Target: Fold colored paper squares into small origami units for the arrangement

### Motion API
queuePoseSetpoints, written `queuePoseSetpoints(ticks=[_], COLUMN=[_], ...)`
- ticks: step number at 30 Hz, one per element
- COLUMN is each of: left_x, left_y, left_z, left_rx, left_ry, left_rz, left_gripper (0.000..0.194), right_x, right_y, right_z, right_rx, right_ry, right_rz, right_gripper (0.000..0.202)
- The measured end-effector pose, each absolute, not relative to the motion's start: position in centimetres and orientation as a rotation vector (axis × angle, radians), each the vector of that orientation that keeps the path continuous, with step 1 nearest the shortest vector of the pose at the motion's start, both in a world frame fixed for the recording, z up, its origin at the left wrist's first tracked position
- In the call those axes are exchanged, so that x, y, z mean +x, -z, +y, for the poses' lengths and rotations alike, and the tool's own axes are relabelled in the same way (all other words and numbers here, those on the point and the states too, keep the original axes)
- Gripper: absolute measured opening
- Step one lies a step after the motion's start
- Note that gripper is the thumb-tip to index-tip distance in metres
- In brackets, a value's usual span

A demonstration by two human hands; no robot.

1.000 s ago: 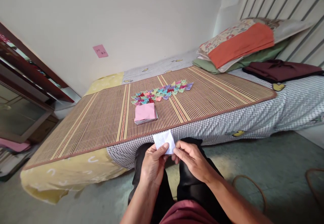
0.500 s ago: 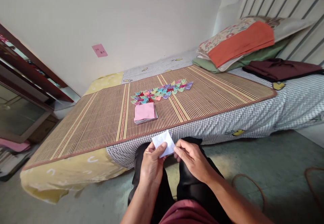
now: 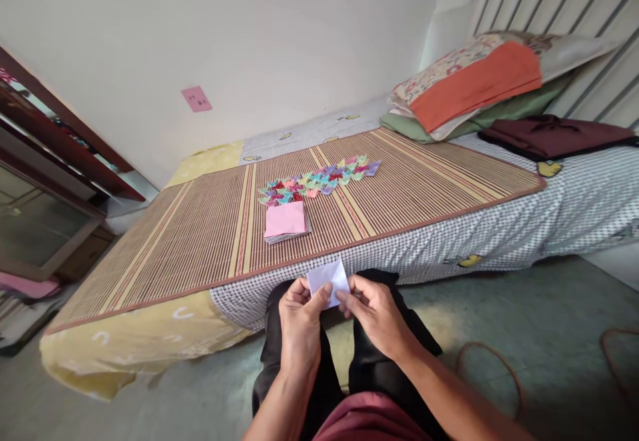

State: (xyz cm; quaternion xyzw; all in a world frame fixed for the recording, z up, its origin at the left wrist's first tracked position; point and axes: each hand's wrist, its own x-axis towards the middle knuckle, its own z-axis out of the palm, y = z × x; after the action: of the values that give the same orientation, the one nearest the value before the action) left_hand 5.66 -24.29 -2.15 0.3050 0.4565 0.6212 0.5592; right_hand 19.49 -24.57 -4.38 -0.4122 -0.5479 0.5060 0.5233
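A small folded square of white-lilac paper (image 3: 328, 277) is held above my lap, near the bed's front edge. My left hand (image 3: 301, 308) pinches its left side, thumb on top. At its lower right, my right hand (image 3: 370, 304) grips the paper between thumb and fingers. Beyond the hands, a stack of paper squares with a pink sheet on top (image 3: 285, 220) lies on the striped mat (image 3: 210, 228). Just behind that stack are several small folded paper pieces (image 3: 319, 179) in many colours, set close together in rows.
Pillows with an orange cloth (image 3: 479, 82) and a folded maroon cloth (image 3: 554, 136) lie at the bed's right end. A pink note (image 3: 196, 99) is on the wall. A glass-fronted cabinet (image 3: 40, 208) stands at the left. A brown cord (image 3: 492, 351) lies on the floor.
The paper has turned and shifted slightly right. My right thumb has come onto its lower right part, where before my right fingers were at its right corner.
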Motion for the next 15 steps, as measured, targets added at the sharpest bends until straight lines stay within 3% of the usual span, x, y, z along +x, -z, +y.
queuePoseSetpoints(ticks=[15], left_x=[3.9], left_y=[2.0], left_z=[-23.7], left_rx=[0.814], left_ry=[-1.532], left_rz=[1.138], left_gripper=[0.038], right_x=[20.9], right_y=[6.2], right_z=[-23.5], right_rx=[-0.931], right_ry=[-1.204], right_rz=[-1.429], right_gripper=[0.039])
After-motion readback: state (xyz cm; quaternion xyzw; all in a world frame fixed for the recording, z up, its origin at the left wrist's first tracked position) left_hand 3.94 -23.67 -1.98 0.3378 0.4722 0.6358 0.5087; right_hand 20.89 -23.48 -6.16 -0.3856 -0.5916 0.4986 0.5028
